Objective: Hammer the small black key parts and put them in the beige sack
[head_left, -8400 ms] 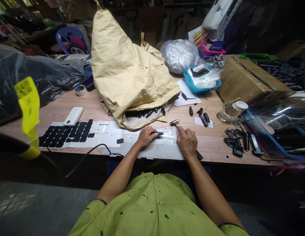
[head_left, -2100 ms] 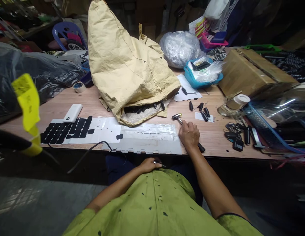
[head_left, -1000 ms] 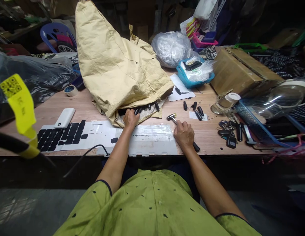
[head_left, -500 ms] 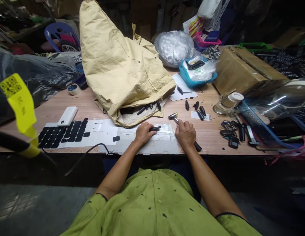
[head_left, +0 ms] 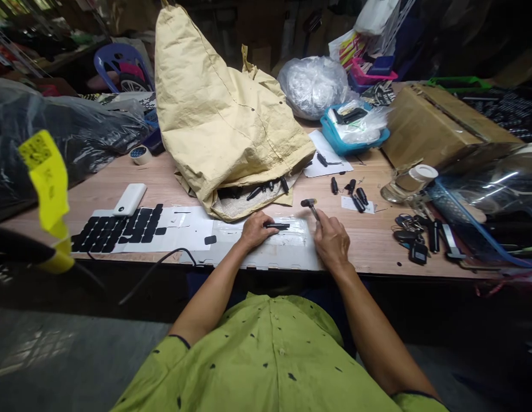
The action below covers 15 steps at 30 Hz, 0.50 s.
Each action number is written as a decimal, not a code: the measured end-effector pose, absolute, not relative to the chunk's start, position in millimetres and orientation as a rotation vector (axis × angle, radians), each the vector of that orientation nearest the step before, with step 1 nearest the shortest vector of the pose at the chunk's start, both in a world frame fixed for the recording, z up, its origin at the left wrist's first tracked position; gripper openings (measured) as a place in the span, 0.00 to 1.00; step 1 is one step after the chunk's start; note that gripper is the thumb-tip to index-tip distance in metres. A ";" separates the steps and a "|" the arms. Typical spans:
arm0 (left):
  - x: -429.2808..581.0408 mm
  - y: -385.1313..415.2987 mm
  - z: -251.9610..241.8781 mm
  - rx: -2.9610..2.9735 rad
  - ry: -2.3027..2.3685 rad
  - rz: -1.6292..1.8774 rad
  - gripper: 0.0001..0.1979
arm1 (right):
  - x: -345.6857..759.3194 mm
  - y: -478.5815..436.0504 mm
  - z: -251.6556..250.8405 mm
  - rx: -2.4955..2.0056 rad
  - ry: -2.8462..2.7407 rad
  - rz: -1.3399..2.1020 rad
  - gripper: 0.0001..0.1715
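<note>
My left hand [head_left: 254, 231] pinches a slim black piece [head_left: 278, 226], which points right over the pale, plastic-covered board [head_left: 257, 256] at the table edge. What the piece is cannot be made out. At the board's right end my right hand [head_left: 333, 240] is closed around a small hammer [head_left: 309, 203]. Its head stands out beyond the fingers, to the upper left of the hand, while the grip is hidden by the palm. Left of the board lies a white sheet [head_left: 192, 226] with rows of flat black pieces [head_left: 103, 230] on it.
A large tan sack [head_left: 231, 126] opens toward me, with black parts [head_left: 266, 187] in its mouth. More black parts [head_left: 358, 200] lie to the right, near keys [head_left: 407, 224] and a jar [head_left: 414, 180]. A white power bank [head_left: 130, 199] and a tape roll [head_left: 140, 154] lie left.
My right hand has turned and lifted the hammer, so its handle end no longer shows below the hand. The black piece in my left hand lies more level. The whole view has shifted slightly.
</note>
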<state>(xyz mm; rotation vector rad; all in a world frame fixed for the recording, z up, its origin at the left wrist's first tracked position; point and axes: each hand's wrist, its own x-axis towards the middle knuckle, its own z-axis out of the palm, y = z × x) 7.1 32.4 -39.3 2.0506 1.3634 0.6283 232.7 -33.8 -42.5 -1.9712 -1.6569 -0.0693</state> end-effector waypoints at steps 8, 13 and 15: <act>12.4 29.3 -37.8 2.047 1.386 0.597 0.08 | 179.0 -73.7 -41.3 -1.503 -1.786 0.313 0.25; 13.2 29.9 -39.3 2.049 1.367 0.606 0.05 | 172.3 -79.7 -42.8 -1.634 -1.815 0.238 0.25; 13.6 30.1 -39.7 2.051 1.367 0.612 0.05 | 174.6 -78.4 -42.0 -1.656 -1.820 0.237 0.25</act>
